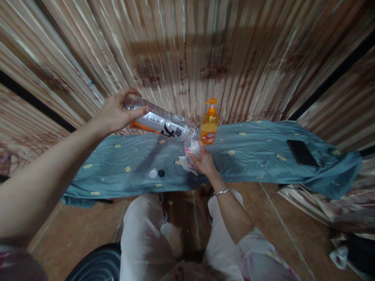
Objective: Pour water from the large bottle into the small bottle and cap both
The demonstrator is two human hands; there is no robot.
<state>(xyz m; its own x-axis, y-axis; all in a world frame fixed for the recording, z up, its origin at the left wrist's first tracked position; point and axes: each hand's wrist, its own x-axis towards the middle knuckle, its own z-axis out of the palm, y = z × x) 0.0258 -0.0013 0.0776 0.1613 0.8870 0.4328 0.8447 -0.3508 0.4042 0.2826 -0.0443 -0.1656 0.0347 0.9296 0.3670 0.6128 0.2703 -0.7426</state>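
Left forearm (58, 168) up close, left hand (124, 109) gripping a tilted large bottle (158, 119), left of the pump bottle (209, 128) (orange, upright); neck's at the small bottle (191, 146), right hand (204, 159) clasping that, just before the pump bottle; phone (301, 152) well right.

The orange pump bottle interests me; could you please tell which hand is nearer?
Right: the right hand, around the small bottle, is just in front of the orange pump bottle. The left hand, gripping the tilted bottle, is farther off, to its left.

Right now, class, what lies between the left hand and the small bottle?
In the head view, the large bottle, slanting down from the left hand toward the small bottle.
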